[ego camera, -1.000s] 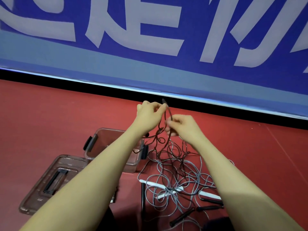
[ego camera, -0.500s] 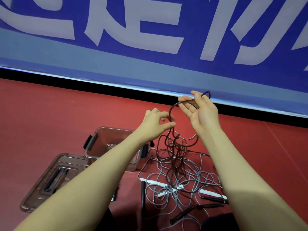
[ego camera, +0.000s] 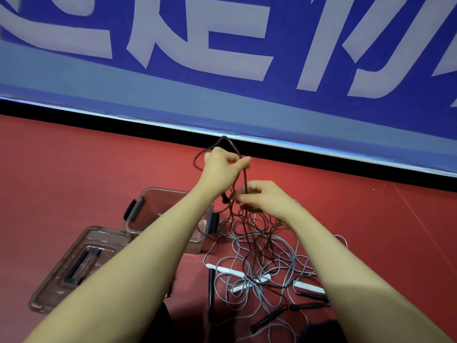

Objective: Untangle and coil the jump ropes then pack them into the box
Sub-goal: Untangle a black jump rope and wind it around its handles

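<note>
We see the left hand (ego camera: 222,167) raised, its grip closed around a loop of the dark rope (ego camera: 244,179). At its 4 o'clock, the right hand (ego camera: 262,198) pinches the same strand. The tangled ropes (ego camera: 257,263) lie on the red floor, the clear box (ego camera: 153,211) at their 9 o'clock.

Red floor (ego camera: 74,169) — blue banner (ego camera: 222,100), white lettering.
</note>
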### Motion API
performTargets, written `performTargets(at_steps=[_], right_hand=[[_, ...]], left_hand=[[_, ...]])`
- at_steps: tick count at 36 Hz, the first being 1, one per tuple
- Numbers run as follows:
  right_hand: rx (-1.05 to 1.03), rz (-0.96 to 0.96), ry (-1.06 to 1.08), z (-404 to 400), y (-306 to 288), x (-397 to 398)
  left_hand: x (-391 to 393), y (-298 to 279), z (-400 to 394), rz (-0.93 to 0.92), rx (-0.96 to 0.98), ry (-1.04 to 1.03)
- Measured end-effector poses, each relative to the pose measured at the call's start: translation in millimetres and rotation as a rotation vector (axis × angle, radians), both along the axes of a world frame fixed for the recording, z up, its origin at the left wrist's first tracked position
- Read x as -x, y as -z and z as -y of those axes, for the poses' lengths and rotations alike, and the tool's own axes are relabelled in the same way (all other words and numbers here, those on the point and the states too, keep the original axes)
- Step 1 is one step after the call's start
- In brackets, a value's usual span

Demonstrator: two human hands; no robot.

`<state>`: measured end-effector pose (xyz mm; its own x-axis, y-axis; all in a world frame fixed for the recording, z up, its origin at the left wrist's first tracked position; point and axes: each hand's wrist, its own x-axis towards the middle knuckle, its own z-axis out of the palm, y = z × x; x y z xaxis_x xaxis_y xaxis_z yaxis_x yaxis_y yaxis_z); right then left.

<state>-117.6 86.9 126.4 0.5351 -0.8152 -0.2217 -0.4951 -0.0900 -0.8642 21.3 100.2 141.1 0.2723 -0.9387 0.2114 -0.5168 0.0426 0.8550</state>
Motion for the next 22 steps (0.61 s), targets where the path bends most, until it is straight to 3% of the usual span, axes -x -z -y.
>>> performTargets(at_steps=[3,8,12,19,22], right_hand=[[-0.118,0.221,0.157,-1,-7,-2],[-0.053,0.480,0.355,9,-22,-1],[-0.119,0.720,0.470,15,-32,3],[-0.263,1.073,0.477,20,-39,4],[-0.289,1.036,0.445,24,-37,7]], left_hand=[[-1,3,1,-0.016,-0.074,0.014],[1,7,-6,0.020,-0.241,0.157],[2,14,-15,0.117,-0.289,0.265],[6,15,-13,0.094,-0.100,0.197],[9,10,-10,0.085,-0.039,0.102]])
